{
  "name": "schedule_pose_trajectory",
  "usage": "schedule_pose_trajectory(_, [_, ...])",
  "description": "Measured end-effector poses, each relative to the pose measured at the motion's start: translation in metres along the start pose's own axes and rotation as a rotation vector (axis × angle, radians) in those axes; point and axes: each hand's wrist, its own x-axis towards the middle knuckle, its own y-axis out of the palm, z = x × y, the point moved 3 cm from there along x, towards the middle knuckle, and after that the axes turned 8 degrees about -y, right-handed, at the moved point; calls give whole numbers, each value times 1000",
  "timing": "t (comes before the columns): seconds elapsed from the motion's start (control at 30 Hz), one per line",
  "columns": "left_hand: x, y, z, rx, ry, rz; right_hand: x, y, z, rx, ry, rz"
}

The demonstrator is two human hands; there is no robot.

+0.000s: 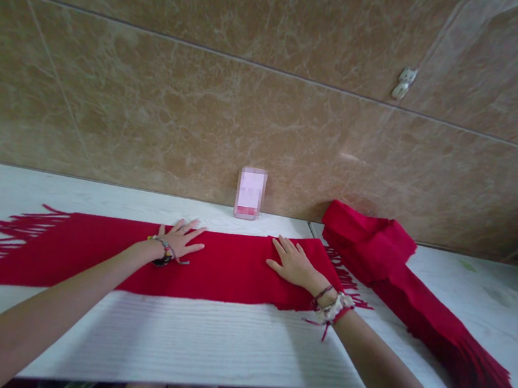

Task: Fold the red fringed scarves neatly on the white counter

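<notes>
A red fringed scarf point(230, 272) lies stretched flat across the white tabletop, its left fringe spread out and more fringe showing at its right end. Near its middle, toward the left, my left hand point(181, 239) rests flat on the cloth with fingers spread. My right hand point(294, 262) also lies flat on it, close to the right end, where a layer of cloth is folded over. Neither hand grips anything. Bracelets circle both wrists.
A second red scarf point(433, 310) lies loosely bunched to the right, its fringe near the front edge. A phone-like object point(250, 194), its front blurred, leans on the brown marbled wall point(180, 102). A white cat-shaped hook point(404, 83) is on that wall.
</notes>
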Motion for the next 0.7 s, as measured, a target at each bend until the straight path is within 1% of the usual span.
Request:
schedule_pose_trajectory(0.1, [7,-2,3,-3,12,-46,3,-4,-6,63,3,-2])
schedule_pose_trajectory(0.17, [15,-6,-3,-7,53,-99,4,-10,-11,89,11,-53])
schedule_pose_trajectory(0.2, [20,-9,-8,-32,99,-122,5,-13,-13,89,8,-83])
schedule_pose_trajectory(0.23, [26,-12,-15,-73,155,-136,6,-17,-14,85,0,-106])
schedule_pose_trajectory(0.3, [38,-17,-31,-173,260,-141,9,-25,-17,80,-15,-108])
schedule_pose_trajectory(0.37, [50,-19,-50,-247,328,-124,17,-32,-19,80,-10,-72])
schedule_pose_trajectory(0.43, [60,-19,-70,-287,368,-100,30,-37,-21,66,-12,-15])
schedule_pose_trajectory(0.57, [71,-14,-111,-377,477,-42,55,-36,-24,31,-69,133])
schedule_pose_trajectory(0.7, [77,-9,-141,-445,568,10,63,-31,-31,21,-72,175])
